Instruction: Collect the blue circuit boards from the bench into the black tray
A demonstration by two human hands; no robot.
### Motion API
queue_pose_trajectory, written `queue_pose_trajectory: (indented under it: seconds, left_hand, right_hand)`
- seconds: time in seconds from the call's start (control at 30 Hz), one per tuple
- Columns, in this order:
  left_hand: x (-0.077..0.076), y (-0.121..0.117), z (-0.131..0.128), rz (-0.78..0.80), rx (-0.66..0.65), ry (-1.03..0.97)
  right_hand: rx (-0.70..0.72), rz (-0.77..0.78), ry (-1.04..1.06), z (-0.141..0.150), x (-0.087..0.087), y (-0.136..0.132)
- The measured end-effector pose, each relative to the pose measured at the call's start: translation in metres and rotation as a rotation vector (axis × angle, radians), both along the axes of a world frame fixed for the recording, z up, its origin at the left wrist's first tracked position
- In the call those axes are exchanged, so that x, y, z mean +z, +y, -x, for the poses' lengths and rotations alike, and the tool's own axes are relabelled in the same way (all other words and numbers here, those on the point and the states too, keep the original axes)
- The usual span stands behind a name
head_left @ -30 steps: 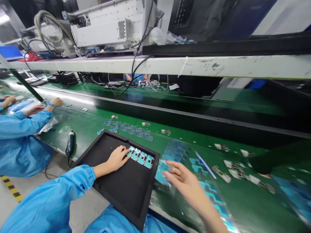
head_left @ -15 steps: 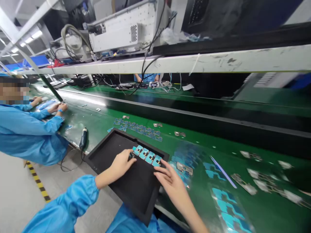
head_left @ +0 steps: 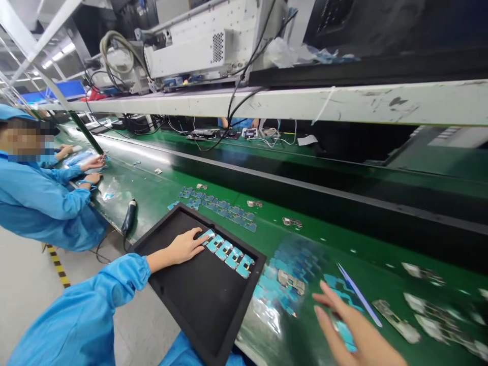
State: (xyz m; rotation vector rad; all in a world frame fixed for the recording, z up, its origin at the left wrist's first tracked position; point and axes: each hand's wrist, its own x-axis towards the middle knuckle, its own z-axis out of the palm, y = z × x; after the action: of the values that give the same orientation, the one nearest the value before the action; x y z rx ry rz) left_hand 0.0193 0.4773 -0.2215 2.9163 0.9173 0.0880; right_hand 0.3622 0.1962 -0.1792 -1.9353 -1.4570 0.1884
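My left hand (head_left: 185, 246) rests flat in a black foam tray (head_left: 190, 295), its fingertips touching the left end of a row of several small blue circuit boards (head_left: 227, 252) at the tray's far edge. My right hand (head_left: 353, 330) hovers open, fingers spread, over a clear plastic sheet carrying more blue boards (head_left: 293, 274) on the green belt. A loose metal-shielded board (head_left: 291, 281) lies on that sheet, left of my right hand. A thin blue stick (head_left: 359, 295) lies just beyond my fingers.
A row of blue boards (head_left: 219, 206) and scattered grey boards (head_left: 396, 320) lie on the green conveyor (head_left: 160, 188). A black hand tool (head_left: 128, 217) sits at the belt's near edge. A person in blue (head_left: 41, 203) works at left. A shelf with equipment (head_left: 198, 48) overhangs.
My right hand has drawn back from the tray's right corner to the plastic sheet on the right. My left hand shifted slightly along the row of boards in the tray.
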Motion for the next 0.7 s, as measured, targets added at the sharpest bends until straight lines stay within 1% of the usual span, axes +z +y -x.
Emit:
queue_pose_trajectory:
  seconds: [0.03,0.07,0.1,0.13,0.17,0.23,0.3,0.33,0.4,0.43,0.5,0.53,0.57,0.6,0.63,0.67,0.7]
  left_hand:
    - [0.000,-0.002,-0.001,-0.023,0.007,0.008]
    - [-0.001,-0.005,-0.003,-0.047,0.013,0.019]
    - [-0.001,-0.008,-0.006,-0.069,0.018,0.036]
    - [0.000,-0.012,-0.010,-0.086,0.024,0.059]
    - [0.000,-0.016,-0.013,-0.097,0.035,0.084]
    - [0.004,-0.023,-0.017,-0.097,0.068,0.130]
    - [0.014,-0.023,-0.016,-0.035,0.080,0.136]
    - [0.021,-0.019,-0.013,0.024,0.077,0.110]
    - [0.040,0.001,-0.006,0.131,0.091,0.014]
    - [0.050,0.018,-0.003,0.151,0.137,-0.033]
    - [0.070,0.065,-0.002,0.113,0.293,-0.080]
    - [0.077,0.093,-0.003,0.083,0.379,-0.072]
    - [0.081,0.121,-0.005,0.073,0.440,-0.062]
    - [0.081,0.148,-0.009,0.080,0.506,-0.039]
    - [0.078,0.172,-0.013,0.094,0.579,-0.012]
    - [0.071,0.192,-0.017,0.109,0.656,0.017]
    - [0.062,0.207,-0.020,0.122,0.731,0.042]
  right_hand:
    - [-0.002,0.011,-0.041,-0.011,0.013,0.020]
    - [0.003,0.068,-0.055,-0.021,0.023,0.045]
    - [-0.011,0.089,-0.061,-0.029,0.030,0.074]
    - [0.041,0.157,-0.068,-0.034,0.033,0.107]
    - [0.114,0.240,-0.087,-0.036,0.032,0.141]
    - [0.233,0.354,-0.148,-0.031,0.017,0.206]
    - [0.252,0.370,-0.163,-0.020,-0.005,0.256]
    - [0.246,0.375,-0.167,-0.014,-0.015,0.274]
    - [0.219,0.376,-0.163,-0.006,-0.032,0.295]
    - [0.202,0.376,-0.159,-0.004,-0.038,0.300]
    - [0.163,0.366,-0.144,-0.006,-0.043,0.302]
    - [0.137,0.359,-0.134,-0.009,-0.043,0.301]
    - [0.105,0.351,-0.121,-0.013,-0.041,0.298]
    - [0.071,0.345,-0.107,-0.018,-0.039,0.294]
    - [0.035,0.341,-0.091,-0.021,-0.035,0.288]
    - [-0.002,0.342,-0.081,-0.025,-0.031,0.280]
    - [-0.032,0.340,-0.052,-0.027,-0.026,0.270]
